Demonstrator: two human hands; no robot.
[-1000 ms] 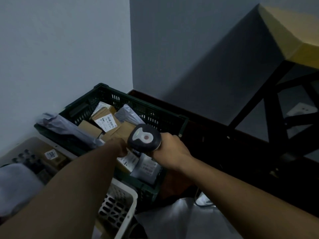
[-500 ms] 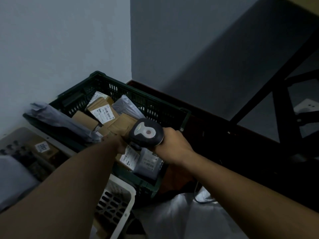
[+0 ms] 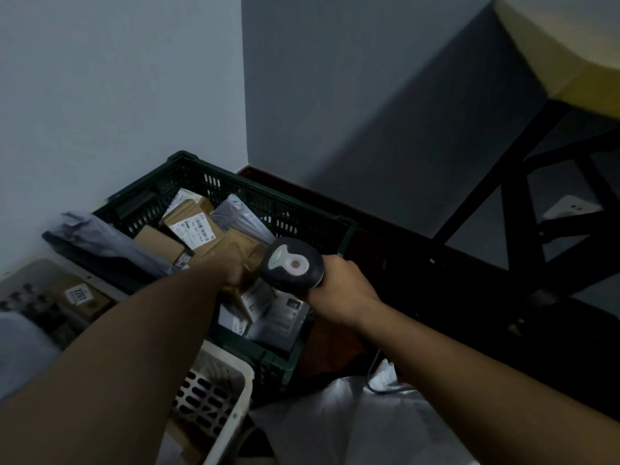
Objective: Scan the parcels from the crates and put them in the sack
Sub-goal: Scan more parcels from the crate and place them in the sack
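A dark green crate in the corner holds several brown boxes and grey mailer bags. My left hand reaches into it and grips a brown cardboard parcel; the fingers are hidden behind the hand. My right hand holds a black handheld scanner, its head pointing down over the crate right beside the parcel. A white sack lies open on the floor under my right forearm.
A white perforated basket stands in front of the green crate. A grey crate at left holds a box labelled 2201. A black table frame with a yellow top stands at the right. Walls close the corner behind.
My left hand has closed on the brown parcel in the crate and the scanner has stayed next to it. The view has shifted slightly.
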